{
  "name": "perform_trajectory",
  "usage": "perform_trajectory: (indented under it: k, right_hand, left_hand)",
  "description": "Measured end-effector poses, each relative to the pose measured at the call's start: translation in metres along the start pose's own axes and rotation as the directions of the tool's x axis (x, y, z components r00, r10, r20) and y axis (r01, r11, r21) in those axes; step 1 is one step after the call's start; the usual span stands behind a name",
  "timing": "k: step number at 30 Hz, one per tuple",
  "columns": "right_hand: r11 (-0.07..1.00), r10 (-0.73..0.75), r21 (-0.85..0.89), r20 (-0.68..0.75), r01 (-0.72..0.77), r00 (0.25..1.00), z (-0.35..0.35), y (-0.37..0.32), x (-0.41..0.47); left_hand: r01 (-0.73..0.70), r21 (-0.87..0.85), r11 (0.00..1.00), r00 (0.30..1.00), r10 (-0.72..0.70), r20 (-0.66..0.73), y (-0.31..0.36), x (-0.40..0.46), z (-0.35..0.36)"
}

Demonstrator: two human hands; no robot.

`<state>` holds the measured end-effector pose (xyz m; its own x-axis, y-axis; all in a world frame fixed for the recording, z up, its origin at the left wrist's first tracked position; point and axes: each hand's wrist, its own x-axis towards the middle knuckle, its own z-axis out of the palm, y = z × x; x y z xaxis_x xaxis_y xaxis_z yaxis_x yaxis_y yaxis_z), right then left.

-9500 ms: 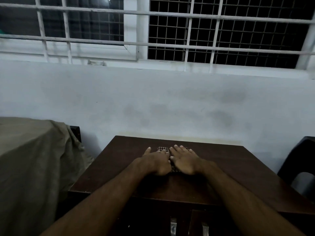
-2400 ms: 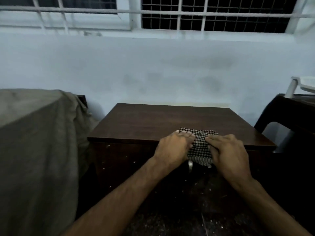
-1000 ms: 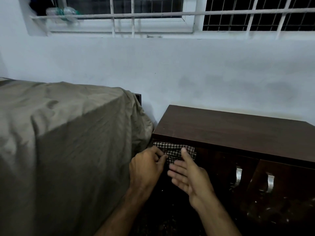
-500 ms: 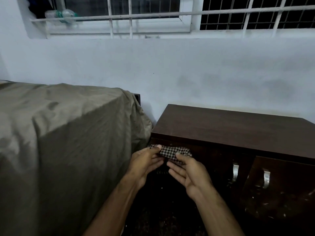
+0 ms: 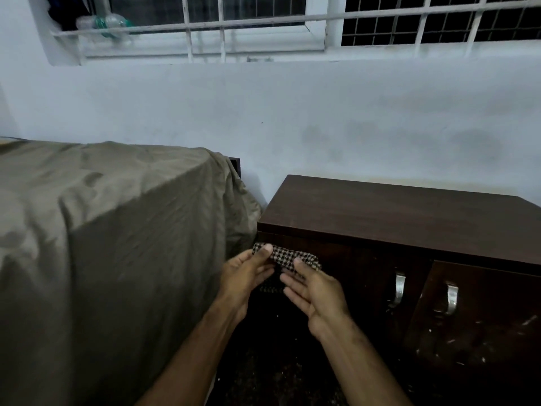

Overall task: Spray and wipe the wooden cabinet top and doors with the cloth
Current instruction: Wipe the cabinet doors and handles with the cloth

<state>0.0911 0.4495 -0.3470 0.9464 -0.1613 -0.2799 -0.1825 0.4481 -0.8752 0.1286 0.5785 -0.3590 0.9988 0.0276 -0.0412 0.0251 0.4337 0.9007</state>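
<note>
The dark wooden cabinet [image 5: 395, 212] stands against the wall at the right. Its two doors carry metal handles [image 5: 399, 285]. A black-and-white checked cloth [image 5: 288, 257] is stretched in front of the cabinet's upper left front, just under the top edge. My left hand [image 5: 246, 273] pinches the cloth's left end with the thumb on top. My right hand [image 5: 313, 288] holds the right part, thumb on the cloth and fingers underneath. Part of the cloth hangs hidden behind my hands.
A large piece of furniture under an olive-grey sheet [image 5: 102, 230] stands close to the cabinet's left side. A barred window [image 5: 263, 24] runs along the wall above, with plastic bottles [image 5: 108, 23] on its ledge. The dark floor [image 5: 278, 376] is speckled.
My hands with the cloth have left the cabinet top and dropped to its front, then moved to the upper left corner. Over the last second both hands lifted slightly and the cloth was drawn out between them.
</note>
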Motion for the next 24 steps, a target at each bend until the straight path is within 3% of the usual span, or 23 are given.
perform_trajectory:
  k: [8,15,24]
  right_hand:
    - [0.994,-0.107,0.039,0.054,0.105,0.993,0.017,-0.026,0.002]
    - [0.999,-0.006,-0.041,-0.044,0.004,0.999,-0.003,0.001,0.005]
    - [0.971,-0.234,-0.039,0.081,0.237,0.969,0.007,-0.022,0.003]
  left_hand:
    - [-0.084,-0.05,0.995,0.995,0.086,0.045,0.03,0.003,0.009]
    - [-0.026,0.052,0.998,0.999,0.024,0.035,-0.007,0.001,-0.003]
    - [-0.172,-0.081,0.982,0.98,0.179,0.088,0.022,0.005,0.008]
